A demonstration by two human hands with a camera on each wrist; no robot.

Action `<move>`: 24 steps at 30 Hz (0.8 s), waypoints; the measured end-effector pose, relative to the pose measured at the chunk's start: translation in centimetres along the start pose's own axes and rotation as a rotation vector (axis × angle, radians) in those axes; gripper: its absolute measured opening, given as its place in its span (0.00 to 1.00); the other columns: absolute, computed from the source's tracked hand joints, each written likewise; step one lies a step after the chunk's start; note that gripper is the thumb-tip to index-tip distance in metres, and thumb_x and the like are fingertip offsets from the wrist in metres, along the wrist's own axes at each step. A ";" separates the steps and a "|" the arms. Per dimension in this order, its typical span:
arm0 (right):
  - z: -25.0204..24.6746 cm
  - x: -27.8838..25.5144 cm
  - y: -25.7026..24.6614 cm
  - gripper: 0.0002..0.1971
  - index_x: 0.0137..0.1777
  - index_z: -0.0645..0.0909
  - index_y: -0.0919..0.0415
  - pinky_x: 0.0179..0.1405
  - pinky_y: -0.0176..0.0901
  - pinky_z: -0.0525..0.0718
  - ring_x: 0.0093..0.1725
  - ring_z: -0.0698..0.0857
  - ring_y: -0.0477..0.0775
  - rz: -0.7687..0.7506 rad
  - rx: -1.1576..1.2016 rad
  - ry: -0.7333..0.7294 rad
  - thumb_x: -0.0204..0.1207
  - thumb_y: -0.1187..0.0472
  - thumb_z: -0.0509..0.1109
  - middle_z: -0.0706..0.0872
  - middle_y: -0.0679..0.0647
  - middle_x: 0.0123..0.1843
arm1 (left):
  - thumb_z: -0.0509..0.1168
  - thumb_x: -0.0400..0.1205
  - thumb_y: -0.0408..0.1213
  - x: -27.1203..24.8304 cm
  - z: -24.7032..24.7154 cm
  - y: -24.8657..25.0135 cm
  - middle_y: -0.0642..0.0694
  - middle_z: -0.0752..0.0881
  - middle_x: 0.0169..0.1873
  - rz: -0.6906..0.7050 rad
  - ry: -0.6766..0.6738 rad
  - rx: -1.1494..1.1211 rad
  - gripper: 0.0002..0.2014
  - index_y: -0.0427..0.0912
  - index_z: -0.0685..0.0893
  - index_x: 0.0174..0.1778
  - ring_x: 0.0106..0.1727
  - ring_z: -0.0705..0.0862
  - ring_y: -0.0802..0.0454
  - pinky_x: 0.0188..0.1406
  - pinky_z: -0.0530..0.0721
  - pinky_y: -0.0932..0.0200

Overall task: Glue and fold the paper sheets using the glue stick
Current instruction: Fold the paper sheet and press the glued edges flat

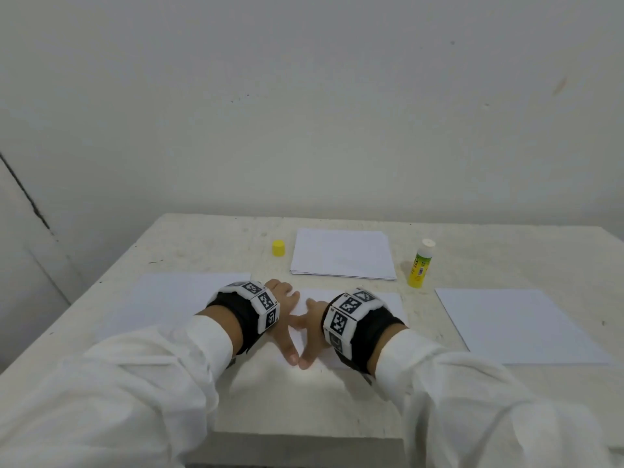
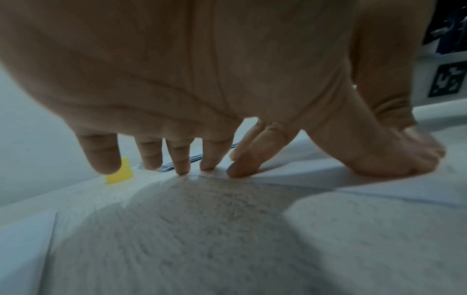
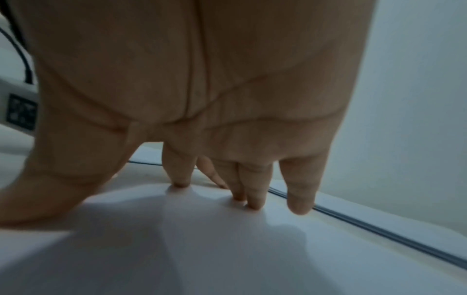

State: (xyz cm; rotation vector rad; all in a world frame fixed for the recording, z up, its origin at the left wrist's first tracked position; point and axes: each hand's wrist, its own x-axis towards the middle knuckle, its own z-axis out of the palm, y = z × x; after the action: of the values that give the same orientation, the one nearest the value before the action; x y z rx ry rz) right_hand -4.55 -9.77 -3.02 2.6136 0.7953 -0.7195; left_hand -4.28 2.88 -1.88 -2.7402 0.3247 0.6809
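Note:
A white sheet (image 1: 391, 304) lies at the front middle of the table, and both my hands press on it side by side. My left hand (image 1: 285, 315) has straight, spread fingers on the sheet's left part, and its fingertips (image 2: 182, 169) touch down at the sheet's edge. My right hand (image 1: 312, 332) lies flat on the sheet (image 3: 227, 249) with straight fingers (image 3: 252, 201). The two thumbs meet near the sheet's front edge. The uncapped yellow glue stick (image 1: 420, 263) stands upright at the back right. Its yellow cap (image 1: 278, 248) stands apart at the back left.
A stack of white paper (image 1: 342, 255) lies at the back centre between cap and glue stick. Single white sheets lie flat on the left (image 1: 162, 302) and right (image 1: 520, 325). The pale table (image 1: 304, 400) ends close to my body; a wall stands behind.

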 end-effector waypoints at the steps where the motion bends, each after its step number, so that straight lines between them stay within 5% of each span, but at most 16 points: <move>1: 0.2 0.2 0.7 0.55 0.81 0.37 0.36 0.76 0.72 0.58 0.83 0.54 0.65 0.030 -0.028 -0.026 0.63 0.30 0.72 0.44 0.57 0.86 | 0.71 0.58 0.74 0.0 0.0 0.0 0.44 0.57 0.80 0.001 0.004 0.001 0.63 0.45 0.53 0.82 0.80 0.55 0.41 0.77 0.61 0.37; 5: 0.6 -1.6 6.4 0.70 0.80 0.30 0.38 0.78 0.71 0.51 0.84 0.45 0.61 0.125 0.037 -0.104 0.49 0.26 0.77 0.32 0.50 0.84 | 0.72 0.58 0.73 -0.2 0.1 0.0 0.43 0.59 0.77 -0.004 0.003 -0.027 0.63 0.43 0.52 0.81 0.79 0.56 0.42 0.77 0.61 0.39; 12: 2.7 -5.8 11.3 0.67 0.82 0.29 0.50 0.80 0.68 0.48 0.84 0.40 0.62 0.228 0.093 -0.177 0.61 0.38 0.80 0.31 0.56 0.84 | 0.72 0.54 0.76 -0.5 -0.7 0.2 0.44 0.66 0.72 -0.031 -0.027 -0.045 0.65 0.44 0.53 0.80 0.75 0.62 0.42 0.74 0.65 0.38; 14: 2.8 -5.6 11.5 0.69 0.82 0.29 0.49 0.80 0.69 0.51 0.84 0.41 0.62 0.246 0.090 -0.176 0.58 0.36 0.80 0.32 0.55 0.84 | 0.74 0.52 0.74 -0.6 -0.8 0.3 0.46 0.64 0.76 -0.045 -0.039 -0.105 0.70 0.49 0.43 0.83 0.77 0.60 0.42 0.75 0.64 0.36; 16: 2.9 -5.1 11.6 0.71 0.82 0.30 0.47 0.79 0.70 0.54 0.84 0.44 0.63 0.246 0.094 -0.154 0.53 0.34 0.81 0.34 0.55 0.85 | 0.77 0.53 0.69 -1.0 -0.9 0.5 0.48 0.62 0.79 -0.042 -0.032 -0.201 0.73 0.54 0.32 0.82 0.80 0.57 0.43 0.76 0.62 0.37; 20: 3.4 -4.9 11.6 0.74 0.82 0.32 0.44 0.75 0.71 0.62 0.84 0.50 0.64 0.266 0.109 -0.116 0.46 0.31 0.82 0.37 0.52 0.85 | 0.82 0.63 0.51 -2.1 -0.5 0.7 0.45 0.67 0.78 -0.047 0.013 -0.528 0.70 0.54 0.29 0.81 0.77 0.67 0.43 0.76 0.68 0.46; 24: 3.6 -5.8 11.5 0.66 0.84 0.36 0.50 0.78 0.69 0.58 0.84 0.48 0.63 0.246 0.194 -0.102 0.58 0.40 0.82 0.38 0.55 0.86 | 0.78 0.72 0.38 -3.3 0.0 0.9 0.44 0.69 0.77 -0.081 0.077 -0.764 0.54 0.56 0.45 0.84 0.75 0.71 0.45 0.74 0.70 0.55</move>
State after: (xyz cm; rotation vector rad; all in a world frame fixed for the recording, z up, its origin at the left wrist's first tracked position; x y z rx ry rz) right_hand -3.29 -22.90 -1.09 2.7527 0.3823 -0.8862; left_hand -7.42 2.54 -0.47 -3.4767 -0.0576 0.8031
